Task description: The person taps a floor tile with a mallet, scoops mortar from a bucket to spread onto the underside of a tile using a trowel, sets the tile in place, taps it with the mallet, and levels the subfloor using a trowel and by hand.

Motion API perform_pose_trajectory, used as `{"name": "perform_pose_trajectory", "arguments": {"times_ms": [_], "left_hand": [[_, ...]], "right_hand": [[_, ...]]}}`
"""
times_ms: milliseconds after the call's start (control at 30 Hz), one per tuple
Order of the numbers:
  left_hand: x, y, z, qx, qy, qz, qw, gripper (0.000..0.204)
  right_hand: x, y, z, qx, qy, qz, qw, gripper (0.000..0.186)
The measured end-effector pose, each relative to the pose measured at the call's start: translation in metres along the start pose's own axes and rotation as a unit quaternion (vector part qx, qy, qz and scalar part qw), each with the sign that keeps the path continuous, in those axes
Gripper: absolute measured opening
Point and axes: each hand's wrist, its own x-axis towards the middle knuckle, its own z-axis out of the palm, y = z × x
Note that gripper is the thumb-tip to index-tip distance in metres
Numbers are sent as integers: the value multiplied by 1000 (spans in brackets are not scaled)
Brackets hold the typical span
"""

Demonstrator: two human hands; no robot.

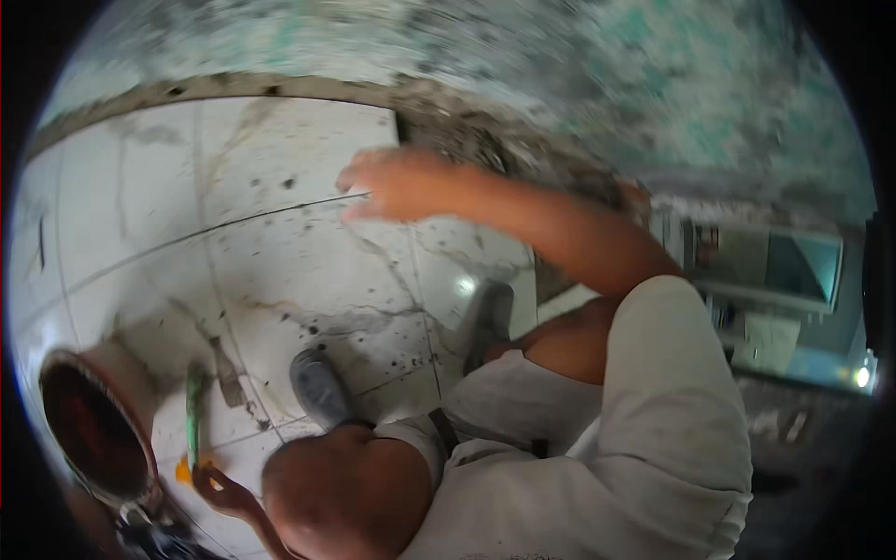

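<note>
Head view: I see a person's hand [387, 182] reaching out to the far middle of the scene, fingers pinched together on the near end of a thin taut string [224, 227]. The string runs left from the fingertips across the floor tiles [280, 149]. Whether this hand is the wearer's own, and which side it is, I cannot tell.

Near left, a second hand [219, 490] curls loosely at the orange butt of a green-handled tool [194, 411] lying on the tiles.

Bucket [93, 425] at near left: round, pale rim, dark reddish inside, contents unclear.

Tiles glossy white, grey-veined, spattered with dark specks. Beyond them rough grey mortar [467, 121], a mottled green wall. A dark shoe [320, 387] rests on the tiles.
</note>
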Motion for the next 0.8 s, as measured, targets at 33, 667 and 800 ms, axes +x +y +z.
{"name": "perform_pose_trajectory", "arguments": {"times_ms": [33,667,800], "left_hand": [[-1,23,6,19,-33,49,998,28],[57,539,87,41,-116,556,822,42],[-9,618,103,76,-236,563,788,55]], "right_hand": [[-30,27,-25,-20,-65,97,993,42],[-652,328,50,12,355,597,719,86],[-626,358,62,43,251,590,766,68]]}}
